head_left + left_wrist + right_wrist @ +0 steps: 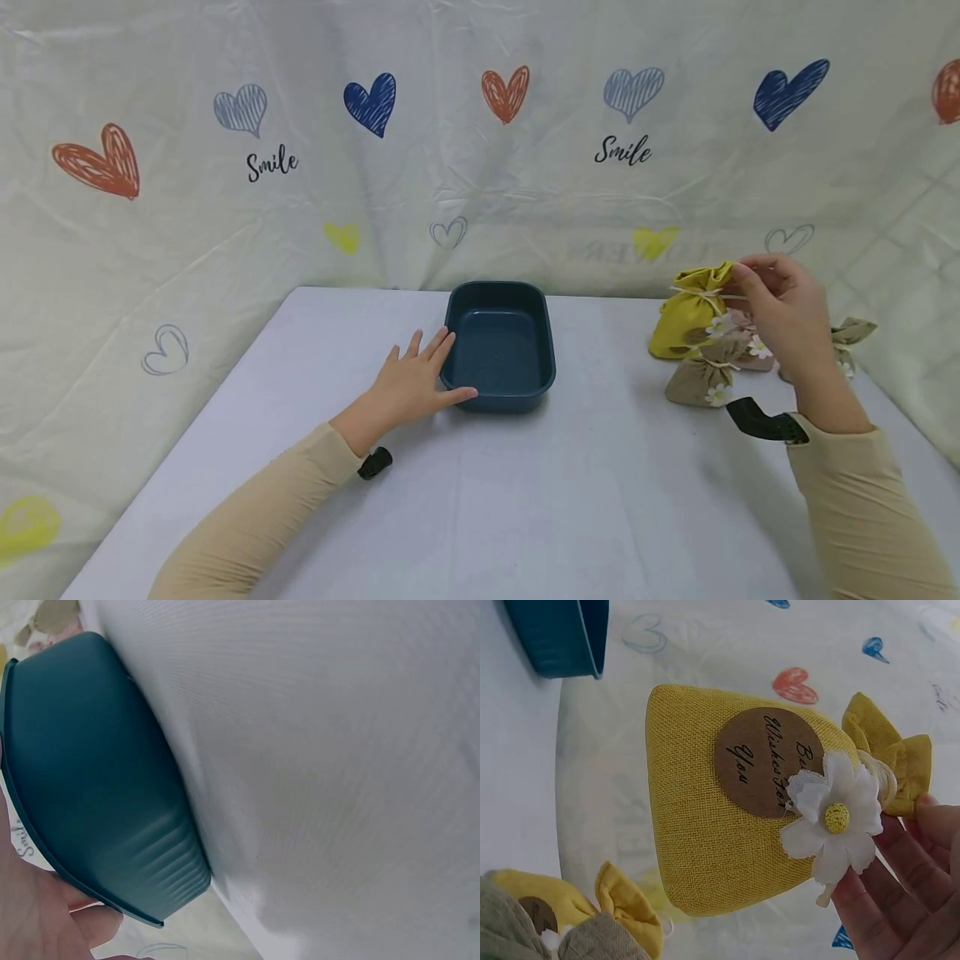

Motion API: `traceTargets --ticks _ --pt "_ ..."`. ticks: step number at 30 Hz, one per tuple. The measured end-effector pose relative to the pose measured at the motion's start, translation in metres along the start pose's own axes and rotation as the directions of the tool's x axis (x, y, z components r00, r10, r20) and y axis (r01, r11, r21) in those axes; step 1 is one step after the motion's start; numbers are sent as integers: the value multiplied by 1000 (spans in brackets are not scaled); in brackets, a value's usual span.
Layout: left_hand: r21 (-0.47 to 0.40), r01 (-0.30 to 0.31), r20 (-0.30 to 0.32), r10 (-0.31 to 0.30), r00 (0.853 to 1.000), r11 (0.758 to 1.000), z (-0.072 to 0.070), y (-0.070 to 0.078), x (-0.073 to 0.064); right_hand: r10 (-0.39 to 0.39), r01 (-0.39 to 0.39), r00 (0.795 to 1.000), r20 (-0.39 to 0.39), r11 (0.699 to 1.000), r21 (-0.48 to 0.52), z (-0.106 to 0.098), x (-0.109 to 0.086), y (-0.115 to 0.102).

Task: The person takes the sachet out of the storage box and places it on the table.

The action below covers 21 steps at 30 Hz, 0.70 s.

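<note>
A dark teal rectangular tub [498, 400] stands at the back middle of the table. My left hand [408, 385], fingers spread, rests against its left rim; the left wrist view shows the tub's ribbed side wall [112, 765] close up. With thumb and fingers, my right hand [787, 312] pinches the gathered top of a yellow cloth sachet [705, 772]. This sachet has a white flower, a cord tie and a round brown label, and appears raised off the table. Beneath my right hand sits a beige sachet [692, 383].
A pinkish sachet [757, 362] and another tied beige one [851, 333] lie partly hidden by my right hand. A second yellow sachet [562, 896] shows in the right wrist view. White cloth covers the table [570, 492]; a heart-printed sheet [450, 167] hangs behind.
</note>
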State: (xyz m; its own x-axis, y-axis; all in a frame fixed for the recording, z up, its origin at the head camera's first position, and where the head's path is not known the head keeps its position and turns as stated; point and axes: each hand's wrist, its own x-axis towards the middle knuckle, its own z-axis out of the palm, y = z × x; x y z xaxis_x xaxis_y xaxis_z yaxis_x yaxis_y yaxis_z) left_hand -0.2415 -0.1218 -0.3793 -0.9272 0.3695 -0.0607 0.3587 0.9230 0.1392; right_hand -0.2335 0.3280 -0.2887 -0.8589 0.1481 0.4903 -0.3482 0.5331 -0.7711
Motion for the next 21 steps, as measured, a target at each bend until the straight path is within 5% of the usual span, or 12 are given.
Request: traceTargets --ticks 21 --pt "7 -5 -9 5 1000 1000 -1 1 0 91 -89 977 -195 996 22 -48 -11 14"
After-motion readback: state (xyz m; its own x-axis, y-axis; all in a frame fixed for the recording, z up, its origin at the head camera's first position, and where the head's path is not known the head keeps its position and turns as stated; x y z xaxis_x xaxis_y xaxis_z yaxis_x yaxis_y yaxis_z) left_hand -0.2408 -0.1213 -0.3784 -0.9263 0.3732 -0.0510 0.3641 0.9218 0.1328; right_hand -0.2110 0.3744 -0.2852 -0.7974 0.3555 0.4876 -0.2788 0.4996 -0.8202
